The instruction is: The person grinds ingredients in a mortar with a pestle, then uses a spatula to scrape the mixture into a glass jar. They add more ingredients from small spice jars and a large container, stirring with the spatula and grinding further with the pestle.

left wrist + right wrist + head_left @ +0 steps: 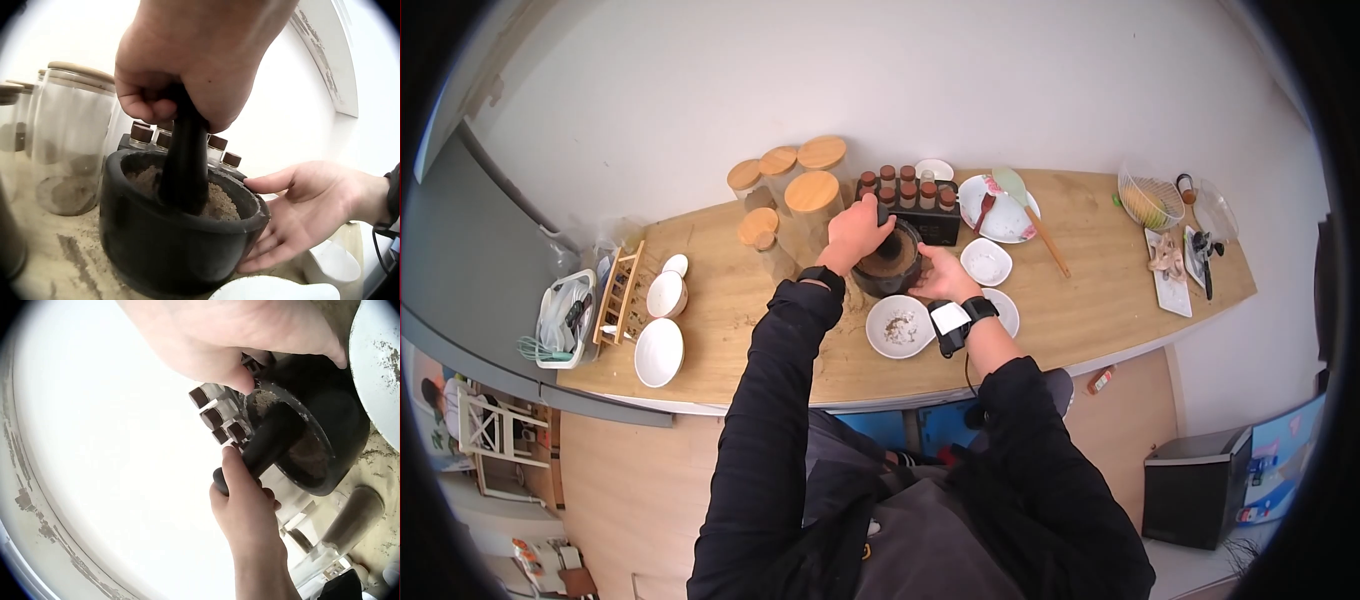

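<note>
My left hand (857,236) grips the upper end of a black pestle (186,159), fingers curled round it. The pestle's lower end stands in brown ground powder (222,203) inside a black stone mortar (169,250). On the mortar's right side rests my right hand (941,272), its fingers spread along the outer wall and the thumb at the rim, as the left wrist view shows. In the right wrist view the right hand (231,337) lies over the mortar's side, with the left hand (245,509) round the pestle.
Wooden-lidded glass jars (813,192) stand left of the mortar, a rack of brown-capped bottles (937,225) behind it. A white bowl (900,327) with powder sits in front. More white bowls (986,261), a plate with utensils (1010,222) and spilled powder (78,259) are on the table.
</note>
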Motion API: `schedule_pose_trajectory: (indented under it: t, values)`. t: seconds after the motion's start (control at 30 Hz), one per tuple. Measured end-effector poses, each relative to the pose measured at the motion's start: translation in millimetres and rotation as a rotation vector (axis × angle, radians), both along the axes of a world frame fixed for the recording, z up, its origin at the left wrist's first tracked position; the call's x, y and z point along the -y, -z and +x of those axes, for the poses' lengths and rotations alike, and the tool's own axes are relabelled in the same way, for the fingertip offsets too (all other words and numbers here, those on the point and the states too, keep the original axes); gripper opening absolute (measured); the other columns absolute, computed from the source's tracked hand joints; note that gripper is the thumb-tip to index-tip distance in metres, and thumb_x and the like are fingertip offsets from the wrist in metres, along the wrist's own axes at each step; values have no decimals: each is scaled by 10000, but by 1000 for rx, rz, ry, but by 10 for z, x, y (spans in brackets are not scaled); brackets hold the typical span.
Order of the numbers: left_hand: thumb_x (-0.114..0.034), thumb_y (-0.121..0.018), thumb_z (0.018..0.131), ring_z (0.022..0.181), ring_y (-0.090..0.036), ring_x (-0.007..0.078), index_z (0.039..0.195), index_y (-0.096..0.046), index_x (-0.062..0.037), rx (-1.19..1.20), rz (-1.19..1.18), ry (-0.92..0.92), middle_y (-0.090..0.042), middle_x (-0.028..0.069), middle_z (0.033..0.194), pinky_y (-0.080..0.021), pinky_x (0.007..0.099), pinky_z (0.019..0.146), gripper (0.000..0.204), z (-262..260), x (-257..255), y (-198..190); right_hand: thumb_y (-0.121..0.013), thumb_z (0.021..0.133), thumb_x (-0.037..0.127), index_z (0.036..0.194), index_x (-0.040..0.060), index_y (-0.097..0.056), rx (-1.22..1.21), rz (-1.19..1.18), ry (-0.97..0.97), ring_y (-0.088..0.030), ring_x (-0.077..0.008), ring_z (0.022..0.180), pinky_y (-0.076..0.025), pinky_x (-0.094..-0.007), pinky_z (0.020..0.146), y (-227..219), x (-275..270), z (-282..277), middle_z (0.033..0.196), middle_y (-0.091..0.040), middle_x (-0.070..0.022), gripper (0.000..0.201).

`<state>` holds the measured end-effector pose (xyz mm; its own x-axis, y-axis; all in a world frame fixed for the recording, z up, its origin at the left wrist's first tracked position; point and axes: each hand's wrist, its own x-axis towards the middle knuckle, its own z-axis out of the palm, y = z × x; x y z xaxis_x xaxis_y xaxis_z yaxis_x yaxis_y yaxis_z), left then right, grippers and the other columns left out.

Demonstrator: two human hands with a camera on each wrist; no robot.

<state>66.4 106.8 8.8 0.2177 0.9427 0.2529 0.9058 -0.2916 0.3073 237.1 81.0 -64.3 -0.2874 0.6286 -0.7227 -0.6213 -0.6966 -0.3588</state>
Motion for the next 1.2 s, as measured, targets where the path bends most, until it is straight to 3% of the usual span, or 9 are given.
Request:
schedule_pose_trajectory:
  t: [0.13,0.23,0.37,0.53,0.67,0.77,0.93,1.03,1.2]
  values:
    - [-428,-599,832,847,-642,342,965,-481,-46,-12,4,7,-644,167,904,-516,446,706,421,0,8,-1,-613,885,312,1378,44,-286,16,-6,-19,-274,-355,1335,-180,-567,1093,12,-59,43,1445,-247,-239,649]
    - [-440,-590,835,860,-639,343,994,-482,-53,-8,3,23,-641,166,929,-513,445,718,432,-2,37,-6,-679,837,288,1401,181,-310,-97,-58,-10,-232,-393,1354,-126,-579,1092,137,-138,87,1486,-200,-207,683]
    - [-467,-569,845,887,-632,343,1046,-482,-70,-26,-26,10,-638,155,965,-507,443,741,453,18,81,-54,-716,814,289,1415,181,-289,-51,4,-16,-237,-402,1345,-185,-621,1052,363,-245,133,1490,-178,-207,745]
    - [-467,-572,845,842,-644,333,1011,-485,-59,-2,40,-100,-644,142,933,-517,433,689,449,97,125,-200,-749,791,276,1426,167,-258,56,-2,100,-252,-412,1333,-243,-630,1019,-13,29,31,1500,-144,-201,810]
    - [-470,-580,843,782,-653,327,968,-501,-45,-48,101,-125,-645,145,884,-523,421,630,450,118,96,-302,-740,800,286,1433,172,-244,-5,-213,122,-275,-398,1327,-300,-635,979,118,-103,56,1507,-124,-213,812]
    - [-467,-582,843,786,-653,330,958,-507,-45,-35,76,-162,-644,147,883,-523,423,637,444,129,53,-238,-761,780,233,1454,90,-126,-89,-151,118,-287,-378,1292,-258,-658,1007,27,-13,41,1390,-253,-171,937]
    - [-454,-586,839,792,-652,338,948,-508,-37,15,62,-170,-643,157,881,-524,433,645,438,201,30,-124,-721,816,235,1433,146,-186,-34,7,80,-353,-367,1212,-255,-665,1004,-111,101,-12,1264,-335,-157,822]
    - [-432,-584,834,804,-649,338,961,-502,-44,-8,33,-94,-644,155,882,-521,443,664,416,228,54,-80,-713,823,235,1416,190,-231,-2,-32,99,-360,-369,1203,-256,-668,1001,-103,66,-21,1256,-344,-156,765]
    - [-411,-598,799,839,-649,316,976,-511,-60,-235,-25,241,-642,127,897,-518,429,709,402,118,140,-159,-716,822,239,1350,218,-335,27,-38,119,-383,-372,1197,-250,-663,1006,-140,81,-37,1235,-385,-150,652]
